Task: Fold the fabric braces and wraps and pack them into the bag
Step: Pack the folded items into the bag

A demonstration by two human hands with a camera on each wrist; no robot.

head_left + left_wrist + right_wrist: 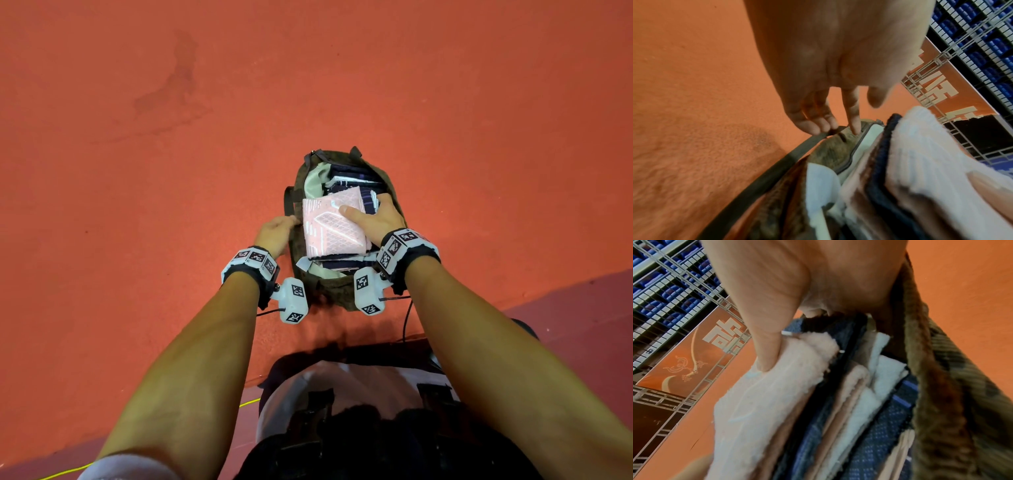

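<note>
Pink folded wrap sits on top of the stack in the open bag, flat, white line pattern up. It covers most of the bag's near half. Under it: layered folded pieces, navy, pink and white, edges visible in the right wrist view. More navy folded pieces fill the far half, with pale green lining showing at the far left.

Bag is olive-brown, corduroy-like texture, zipper open, standing on the orange floor. Dark strap runs along its left side.

Right hand clamped on the pink wrap: thumb pressed on the top face, fingers tucked down the right side between the stack and the bag wall. How far the fingers reach, cannot tell.

Left hand at the bag's left rim, next to the wrap's left edge. Left wrist view: fingers curled down onto the strap, one fingertip on the bag fabric by the zipper. Looks like a pinch on the strap; thumb contact not visible.

Hands apart, one on each side of the bag. Both wrists carry white marker-tagged bands.

Near edge: floor turns purple-grey, yellow cable across the bottom left. Wrist views show a wire fence with an orange banner and blue seats behind it.
</note>
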